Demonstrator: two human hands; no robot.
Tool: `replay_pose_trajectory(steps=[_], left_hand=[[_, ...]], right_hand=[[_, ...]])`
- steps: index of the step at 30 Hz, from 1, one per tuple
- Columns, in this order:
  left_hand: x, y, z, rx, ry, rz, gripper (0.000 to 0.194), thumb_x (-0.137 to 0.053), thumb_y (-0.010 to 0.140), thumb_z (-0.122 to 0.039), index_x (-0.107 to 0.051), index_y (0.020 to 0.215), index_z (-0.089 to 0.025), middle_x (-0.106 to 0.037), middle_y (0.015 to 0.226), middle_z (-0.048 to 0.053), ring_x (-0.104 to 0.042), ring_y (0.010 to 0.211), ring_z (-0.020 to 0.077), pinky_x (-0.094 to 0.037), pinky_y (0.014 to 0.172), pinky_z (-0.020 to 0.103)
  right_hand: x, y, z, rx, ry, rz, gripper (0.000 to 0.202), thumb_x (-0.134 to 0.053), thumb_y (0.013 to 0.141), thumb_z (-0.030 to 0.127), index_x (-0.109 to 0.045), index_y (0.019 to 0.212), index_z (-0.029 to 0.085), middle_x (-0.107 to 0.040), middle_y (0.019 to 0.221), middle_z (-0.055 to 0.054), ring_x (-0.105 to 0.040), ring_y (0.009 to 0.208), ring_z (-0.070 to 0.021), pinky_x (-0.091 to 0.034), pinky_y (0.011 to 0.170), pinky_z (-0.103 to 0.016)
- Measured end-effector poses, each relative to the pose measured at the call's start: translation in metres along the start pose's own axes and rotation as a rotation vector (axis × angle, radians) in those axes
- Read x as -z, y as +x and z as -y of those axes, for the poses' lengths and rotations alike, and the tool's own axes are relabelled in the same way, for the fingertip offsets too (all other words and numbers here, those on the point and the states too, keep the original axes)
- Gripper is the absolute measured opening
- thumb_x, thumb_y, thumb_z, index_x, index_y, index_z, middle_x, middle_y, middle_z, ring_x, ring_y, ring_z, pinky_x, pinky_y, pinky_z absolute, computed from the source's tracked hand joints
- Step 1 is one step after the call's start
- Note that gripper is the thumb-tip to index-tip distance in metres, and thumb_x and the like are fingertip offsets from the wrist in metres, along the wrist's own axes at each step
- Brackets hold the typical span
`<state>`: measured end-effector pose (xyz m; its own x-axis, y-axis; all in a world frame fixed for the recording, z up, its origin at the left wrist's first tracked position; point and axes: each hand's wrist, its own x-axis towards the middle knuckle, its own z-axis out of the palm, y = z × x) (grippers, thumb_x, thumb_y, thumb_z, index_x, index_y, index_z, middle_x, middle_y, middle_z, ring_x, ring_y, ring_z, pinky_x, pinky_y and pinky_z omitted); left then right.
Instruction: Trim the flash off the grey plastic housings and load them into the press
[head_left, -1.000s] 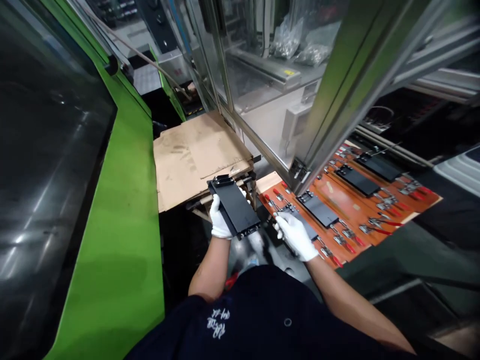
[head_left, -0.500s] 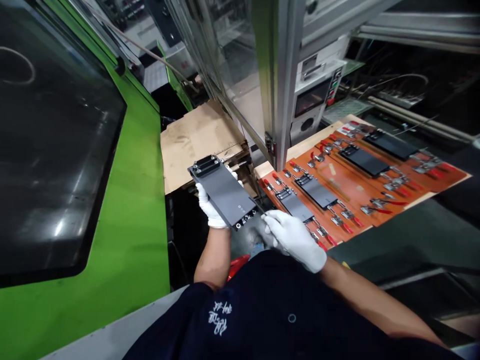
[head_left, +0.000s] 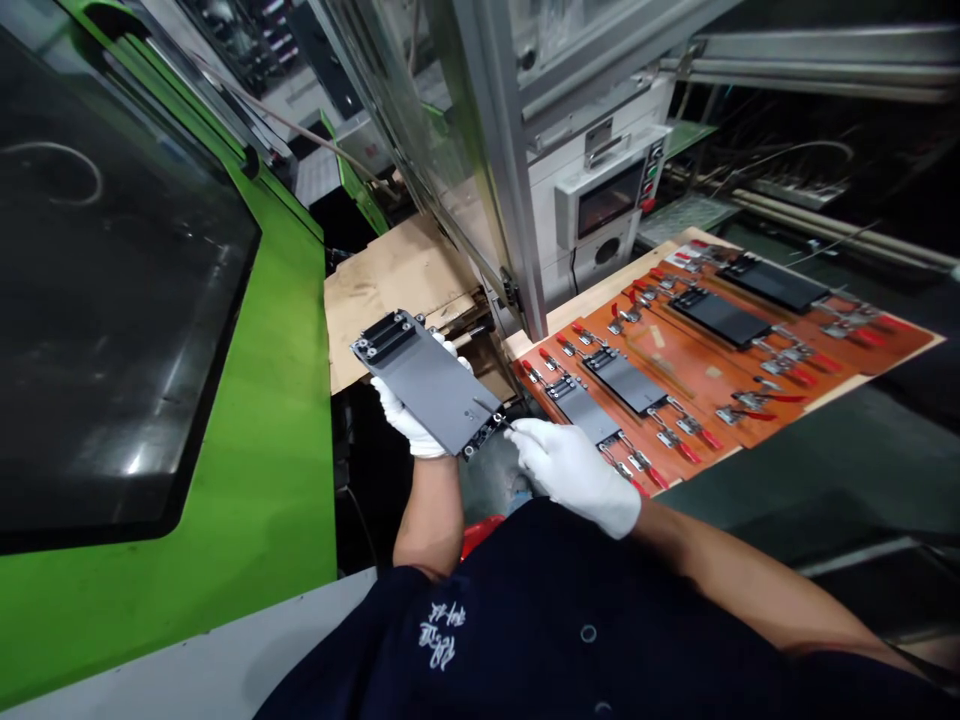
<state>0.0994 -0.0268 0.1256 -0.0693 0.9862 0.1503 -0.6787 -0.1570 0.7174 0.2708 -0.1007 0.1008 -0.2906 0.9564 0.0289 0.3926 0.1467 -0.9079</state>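
A flat grey panel (head_left: 431, 380) with black ends and small round fittings is tilted in front of my body. White-gloved, my left hand (head_left: 409, 420) grips it from beneath, fingers showing along its far edge. My right hand (head_left: 562, 465), also gloved, pinches a thin dark tool (head_left: 491, 408) whose tip lies over the panel's near right corner. Right of the hands, an orange fixture board (head_left: 705, 370) carries several similar grey panels (head_left: 626, 380) between red-handled clamps (head_left: 679, 443).
On the left stands a green machine (head_left: 285, 400) with a dark window. Cardboard (head_left: 405, 270) lies beyond the held panel. A metal frame post (head_left: 506, 170) rises between it and the board. Behind the board is a control box with a screen (head_left: 607, 205).
The held panel has shifted slightly left in view. My right hand has moved a little left, and the tool now reaches over the panel's corner instead of beside its edge.
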Motion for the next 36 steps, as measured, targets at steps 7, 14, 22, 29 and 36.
replay_pose_trajectory(steps=[7,14,22,29,36], left_hand=[[-0.011,0.011,-0.001,-0.031,-0.038,0.061,0.081,-0.043,0.089,-0.080,-0.063,0.137,-0.018,-0.068,0.124,0.012,-0.062,0.099,0.0226,-0.051,0.088,0.036],[-0.021,0.018,0.000,-0.016,0.034,0.060,0.079,-0.042,0.086,-0.083,-0.067,0.132,-0.023,-0.067,0.129,0.010,-0.061,0.104,0.0236,-0.052,0.089,0.036],[-0.021,0.020,-0.002,0.042,0.081,0.049,0.077,-0.036,0.086,-0.085,-0.070,0.123,-0.026,-0.068,0.129,0.010,-0.056,0.125,0.0302,-0.050,0.094,0.041],[-0.016,0.022,-0.001,0.058,0.031,0.039,0.082,-0.036,0.087,-0.085,-0.066,0.131,-0.023,-0.067,0.130,0.012,-0.059,0.120,0.0292,-0.051,0.092,0.039],[-0.015,0.021,0.004,0.073,-0.075,0.057,0.083,-0.030,0.090,-0.085,-0.069,0.124,-0.019,-0.072,0.113,0.012,-0.062,0.099,0.0232,-0.050,0.091,0.038]], right_hand=[[0.017,-0.001,0.004,0.090,-0.052,-0.014,0.032,-0.044,0.102,0.027,-0.074,0.097,0.019,-0.075,0.080,-0.004,-0.069,0.073,-0.0185,-0.053,0.075,-0.029],[0.014,0.005,-0.005,0.145,-0.140,-0.081,0.034,-0.045,0.100,0.023,-0.074,0.117,0.016,-0.077,0.118,-0.012,-0.073,0.108,-0.0245,-0.056,0.098,-0.036],[0.024,0.012,-0.012,0.219,-0.238,-0.058,0.036,-0.046,0.098,0.019,-0.075,0.120,0.015,-0.076,0.122,-0.012,-0.073,0.109,-0.0256,-0.056,0.101,-0.039],[0.028,0.013,-0.016,0.279,-0.243,-0.028,0.033,-0.050,0.098,0.019,-0.077,0.118,0.022,-0.078,0.118,-0.006,-0.073,0.107,-0.0216,-0.057,0.098,-0.033],[0.028,0.019,-0.022,0.299,-0.319,-0.063,0.031,-0.049,0.096,0.017,-0.076,0.111,0.019,-0.078,0.113,-0.009,-0.074,0.102,-0.0239,-0.059,0.092,-0.036]])
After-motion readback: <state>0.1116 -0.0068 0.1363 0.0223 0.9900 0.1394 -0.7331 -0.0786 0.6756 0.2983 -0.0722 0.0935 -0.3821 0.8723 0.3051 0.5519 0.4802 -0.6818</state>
